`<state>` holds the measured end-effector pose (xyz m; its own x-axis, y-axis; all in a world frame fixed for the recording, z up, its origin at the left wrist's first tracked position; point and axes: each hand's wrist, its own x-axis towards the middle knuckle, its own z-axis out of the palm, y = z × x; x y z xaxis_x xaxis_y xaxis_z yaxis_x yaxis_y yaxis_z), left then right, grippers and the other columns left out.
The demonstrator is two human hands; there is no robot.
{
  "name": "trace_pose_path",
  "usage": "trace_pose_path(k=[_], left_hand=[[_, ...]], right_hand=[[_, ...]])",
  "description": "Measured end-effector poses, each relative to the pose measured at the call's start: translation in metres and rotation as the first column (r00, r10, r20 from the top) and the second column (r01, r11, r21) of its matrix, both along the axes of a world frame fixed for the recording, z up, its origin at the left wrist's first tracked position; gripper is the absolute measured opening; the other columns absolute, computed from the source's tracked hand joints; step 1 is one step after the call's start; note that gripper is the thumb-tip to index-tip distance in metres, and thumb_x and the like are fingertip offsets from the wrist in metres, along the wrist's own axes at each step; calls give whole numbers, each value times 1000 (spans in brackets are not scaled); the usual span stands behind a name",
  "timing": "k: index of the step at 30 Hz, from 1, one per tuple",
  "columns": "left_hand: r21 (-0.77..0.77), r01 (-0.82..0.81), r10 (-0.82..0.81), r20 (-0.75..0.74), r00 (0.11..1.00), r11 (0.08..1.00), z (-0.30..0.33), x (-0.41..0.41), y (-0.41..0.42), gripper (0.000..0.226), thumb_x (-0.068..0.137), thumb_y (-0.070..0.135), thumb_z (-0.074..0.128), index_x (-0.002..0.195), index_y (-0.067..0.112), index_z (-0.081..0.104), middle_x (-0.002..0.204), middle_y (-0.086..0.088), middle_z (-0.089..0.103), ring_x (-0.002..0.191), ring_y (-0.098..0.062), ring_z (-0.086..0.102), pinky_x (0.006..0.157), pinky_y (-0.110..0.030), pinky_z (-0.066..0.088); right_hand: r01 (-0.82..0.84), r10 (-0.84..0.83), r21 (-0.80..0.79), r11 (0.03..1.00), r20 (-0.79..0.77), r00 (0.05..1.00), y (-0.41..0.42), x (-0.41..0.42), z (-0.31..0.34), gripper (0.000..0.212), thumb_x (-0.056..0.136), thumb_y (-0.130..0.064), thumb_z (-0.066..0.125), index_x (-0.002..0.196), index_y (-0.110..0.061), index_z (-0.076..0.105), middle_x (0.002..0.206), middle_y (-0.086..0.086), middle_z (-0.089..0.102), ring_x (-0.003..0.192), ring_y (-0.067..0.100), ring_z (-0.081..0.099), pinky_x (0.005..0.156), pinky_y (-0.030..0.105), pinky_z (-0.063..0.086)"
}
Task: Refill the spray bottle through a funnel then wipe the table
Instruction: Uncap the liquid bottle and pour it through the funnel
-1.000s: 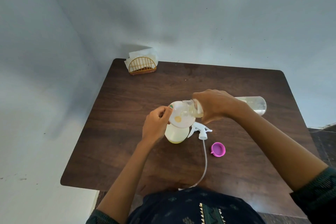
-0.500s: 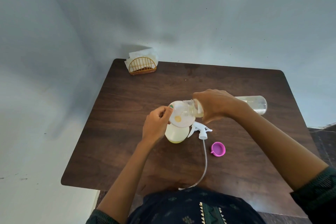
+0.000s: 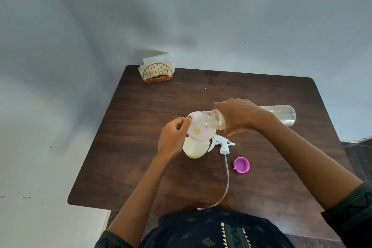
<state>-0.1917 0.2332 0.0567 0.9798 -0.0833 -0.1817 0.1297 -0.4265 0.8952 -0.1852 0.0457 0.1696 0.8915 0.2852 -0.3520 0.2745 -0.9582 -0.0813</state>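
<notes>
Spray bottle (image 3: 195, 148): it stands upright near the middle of the dark wooden table (image 3: 124, 147), uncapped, holding pale yellow liquid. A pale funnel (image 3: 200, 127) sits in its neck, with a small pool of yellow liquid at the funnel's centre.

Nearest the person, a thin dip tube (image 3: 227, 183) runs from the table's front edge up to the white trigger head (image 3: 221, 144), which lies on its side just right of the bottle. A pink cap (image 3: 241, 165) lies open side up, near the trigger head and apart from it.

The left hand (image 3: 173, 139) pinches the funnel's left rim between thumb and curled fingers. The right hand (image 3: 237, 117) is wrapped around a clear refill bottle (image 3: 281, 115), held almost horizontal, with its open mouth over the funnel bowl. Yellow liquid collects in its neck.

At the far left corner stands a gold wire napkin holder (image 3: 158, 72) with white napkins (image 3: 159, 59), against a grey wall (image 3: 201, 16).
</notes>
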Motion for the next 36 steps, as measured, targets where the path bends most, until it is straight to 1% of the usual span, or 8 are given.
trace_pose_path(k=[9,18,23,28,30,32,33,36], left_hand=[[-9,7,-7,1,1000,1000,1,0,0,53,77,66,39,76,19,64,70,2,63,56,4,55,62,-36,43],[-4,-3,3,-14,1000,1000,-2,2,0,48,77,66,41,76,23,63,73,6,63,60,5,57,65,-38,47],[1,-9,9,-12,1000,1000,0,1,0,46,81,63,42,76,22,63,73,9,63,63,6,58,67,-40,50],[19,-35,36,-31,999,999,3,1,-1,51,82,71,36,74,27,62,65,10,61,67,-7,59,72,-44,54],[52,-56,58,-39,998,997,5,0,0,53,83,74,31,71,31,59,62,14,61,69,-13,59,78,-49,54],[74,-98,100,-25,995,992,6,0,0,58,87,73,27,66,29,59,59,11,60,66,-15,58,81,-50,54],[78,-118,120,-19,993,990,7,0,0,60,87,72,25,69,30,62,62,8,62,68,-15,60,81,-51,55],[91,-162,163,2,987,983,8,0,0,52,91,71,21,80,41,62,70,7,64,75,-14,62,82,-47,55]], right_hand=[[4,-4,-12,1000,-4,1000,1,-1,2,47,71,-24,76,109,-20,49,84,-6,50,73,13,47,48,19,24],[-1,1,6,1000,-9,1000,-1,1,-3,48,71,-26,78,110,-20,50,86,-6,52,76,13,49,50,17,25],[-1,1,45,999,-14,1000,-4,1,-6,42,70,-25,77,99,-23,46,82,-7,51,72,11,48,50,17,25],[84,-68,212,974,-80,994,-13,3,-6,41,67,-22,77,86,-25,41,72,-13,47,64,6,45,52,18,30],[133,-101,326,936,-111,989,-20,6,-9,37,64,-20,78,84,-19,47,76,-6,54,67,13,49,55,23,39],[182,-135,450,874,-135,982,-27,7,-10,37,62,-18,78,90,-14,54,84,1,61,73,21,55,62,33,48],[209,-153,512,833,-150,977,-31,7,-9,37,63,-17,79,91,-16,56,85,0,62,75,19,58,65,32,49],[279,-201,683,676,-193,960,-37,5,-1,34,67,-11,80,86,-26,58,81,-6,66,71,8,62,65,18,47]])
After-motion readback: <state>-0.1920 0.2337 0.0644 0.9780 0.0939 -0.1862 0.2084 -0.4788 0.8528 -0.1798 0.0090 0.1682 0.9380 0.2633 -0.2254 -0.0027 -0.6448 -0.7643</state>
